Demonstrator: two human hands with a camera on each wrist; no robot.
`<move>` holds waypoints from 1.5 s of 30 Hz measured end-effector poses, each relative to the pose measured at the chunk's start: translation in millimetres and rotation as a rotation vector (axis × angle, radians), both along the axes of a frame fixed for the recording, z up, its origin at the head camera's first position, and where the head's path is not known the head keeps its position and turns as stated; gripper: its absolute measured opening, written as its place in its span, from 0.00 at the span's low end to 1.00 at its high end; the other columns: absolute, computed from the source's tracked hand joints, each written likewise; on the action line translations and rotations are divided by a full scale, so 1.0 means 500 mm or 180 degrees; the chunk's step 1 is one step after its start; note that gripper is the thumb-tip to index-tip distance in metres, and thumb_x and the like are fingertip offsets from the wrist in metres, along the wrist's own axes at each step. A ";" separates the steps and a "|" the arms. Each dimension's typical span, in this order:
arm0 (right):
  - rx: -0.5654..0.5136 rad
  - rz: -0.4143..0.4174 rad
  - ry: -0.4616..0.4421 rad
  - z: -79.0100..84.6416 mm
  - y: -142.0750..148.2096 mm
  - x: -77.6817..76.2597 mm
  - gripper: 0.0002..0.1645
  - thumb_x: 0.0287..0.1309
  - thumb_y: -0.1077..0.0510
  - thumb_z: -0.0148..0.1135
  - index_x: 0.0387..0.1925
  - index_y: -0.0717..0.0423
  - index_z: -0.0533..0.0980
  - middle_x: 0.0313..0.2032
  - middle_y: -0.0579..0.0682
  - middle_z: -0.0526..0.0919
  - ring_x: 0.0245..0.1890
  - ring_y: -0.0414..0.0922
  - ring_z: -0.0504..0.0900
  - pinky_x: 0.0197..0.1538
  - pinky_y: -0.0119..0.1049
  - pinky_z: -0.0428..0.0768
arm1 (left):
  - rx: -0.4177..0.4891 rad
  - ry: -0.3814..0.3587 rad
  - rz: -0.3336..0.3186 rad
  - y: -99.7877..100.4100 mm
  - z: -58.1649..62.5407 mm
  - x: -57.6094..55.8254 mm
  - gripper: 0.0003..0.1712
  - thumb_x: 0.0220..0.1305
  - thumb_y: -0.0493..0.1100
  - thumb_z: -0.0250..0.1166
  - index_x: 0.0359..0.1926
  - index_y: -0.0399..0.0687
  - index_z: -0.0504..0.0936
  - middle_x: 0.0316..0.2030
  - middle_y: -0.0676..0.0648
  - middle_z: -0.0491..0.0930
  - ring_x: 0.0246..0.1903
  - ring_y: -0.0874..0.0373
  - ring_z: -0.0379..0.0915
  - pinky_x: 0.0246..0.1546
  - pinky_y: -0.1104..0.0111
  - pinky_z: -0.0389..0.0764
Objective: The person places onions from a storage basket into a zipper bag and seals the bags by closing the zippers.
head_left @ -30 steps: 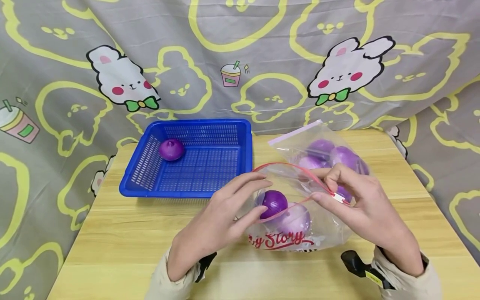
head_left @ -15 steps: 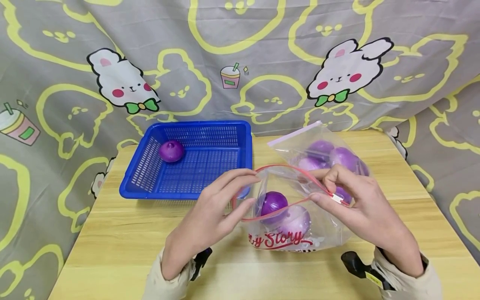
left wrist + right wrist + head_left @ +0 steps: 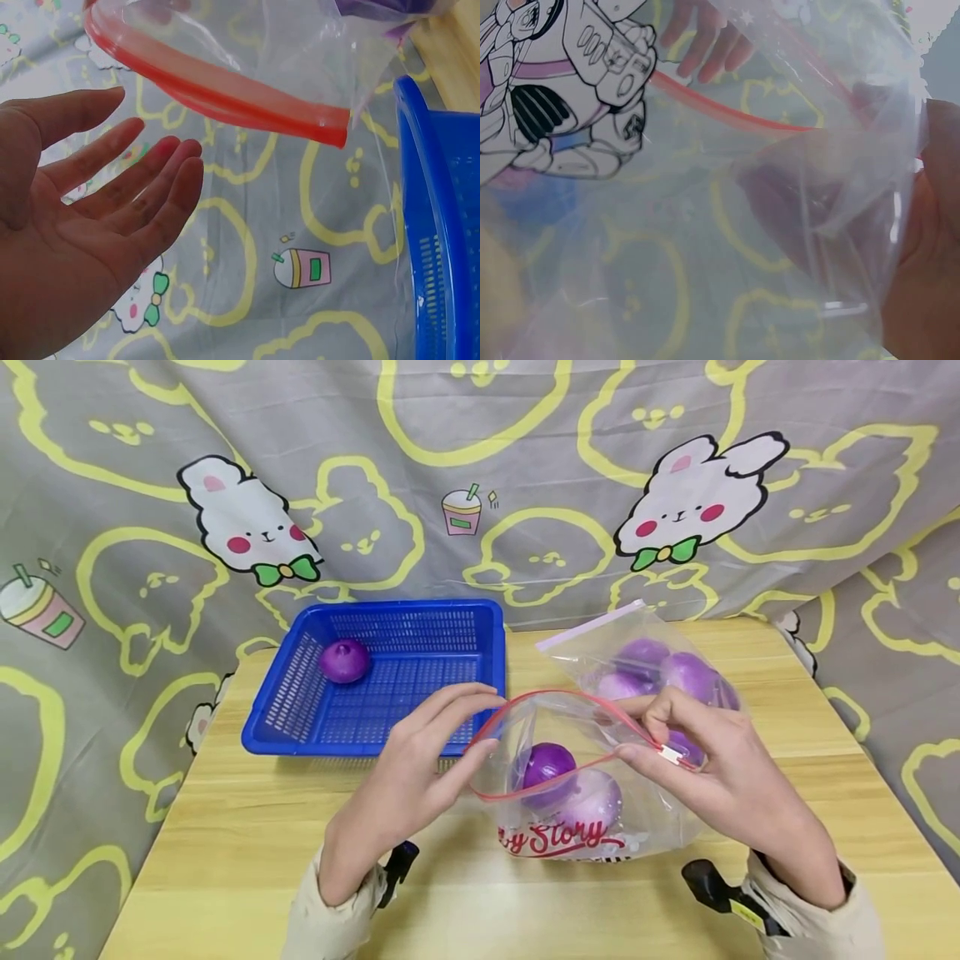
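A clear zip bag (image 3: 660, 822) with a red-edged mouth and red lettering stands in front of me, its mouth spread wide. Inside lie a dark purple onion (image 3: 549, 765) and a paler one (image 3: 594, 802). My right hand (image 3: 723, 768) pinches the bag's right edge by the white slider (image 3: 671, 754). At the left side of the mouth is my left hand (image 3: 408, 764), fingers loosely bent; the left wrist view shows a gap between its fingertips and the red rim (image 3: 232, 105). In the right wrist view, the bag's film covers much of the scene.
A blue basket (image 3: 420, 631) at the back left has one purple onion (image 3: 346, 661) in it. Behind my right hand lies a second clear bag (image 3: 588, 627) with a lavender strip and several onions, partly hidden. A patterned cloth (image 3: 525, 443) hangs behind the wooden table (image 3: 225, 860).
My left hand has moved left and slightly away from the bag's mouth, which has spread wider on that side. My right hand keeps its pinch on the bag, nearly still.
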State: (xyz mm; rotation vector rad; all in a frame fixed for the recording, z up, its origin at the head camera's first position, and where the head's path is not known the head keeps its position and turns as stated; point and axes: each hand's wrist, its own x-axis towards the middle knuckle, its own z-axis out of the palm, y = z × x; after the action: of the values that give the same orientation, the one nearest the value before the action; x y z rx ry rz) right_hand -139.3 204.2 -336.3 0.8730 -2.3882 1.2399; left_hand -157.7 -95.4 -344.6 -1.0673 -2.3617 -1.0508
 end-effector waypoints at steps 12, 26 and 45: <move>0.0048 -0.0040 -0.0028 -0.007 0.002 0.000 0.26 0.46 0.72 0.74 0.27 0.49 0.64 0.28 0.37 0.73 0.28 0.35 0.72 0.29 0.30 0.66 | -0.0025 -0.0001 0.0156 -0.011 -0.016 -0.024 0.20 0.67 0.37 0.66 0.58 0.41 0.78 0.57 0.45 0.77 0.61 0.55 0.72 0.64 0.64 0.71; 0.0063 -0.0059 0.0168 -0.009 0.007 -0.004 0.24 0.49 0.67 0.75 0.28 0.50 0.64 0.28 0.36 0.69 0.30 0.35 0.72 0.29 0.29 0.65 | -0.0042 -0.0068 0.0376 -0.005 -0.052 -0.062 0.18 0.68 0.38 0.64 0.57 0.41 0.79 0.56 0.46 0.78 0.58 0.57 0.73 0.61 0.64 0.74; 0.0072 -0.0013 0.0163 -0.022 -0.005 -0.015 0.24 0.48 0.68 0.74 0.28 0.50 0.65 0.29 0.36 0.72 0.29 0.34 0.72 0.30 0.29 0.66 | -0.0345 -0.0002 0.1276 -0.105 -0.120 -0.119 0.18 0.67 0.36 0.64 0.57 0.41 0.79 0.54 0.42 0.79 0.57 0.48 0.73 0.60 0.55 0.73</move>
State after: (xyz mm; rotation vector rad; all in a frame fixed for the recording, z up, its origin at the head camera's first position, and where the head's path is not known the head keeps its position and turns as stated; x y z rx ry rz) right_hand -146.6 201.6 -347.5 0.8954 -2.3671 1.1771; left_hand -217.0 -147.7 -404.4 -0.5846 -2.5121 -0.7832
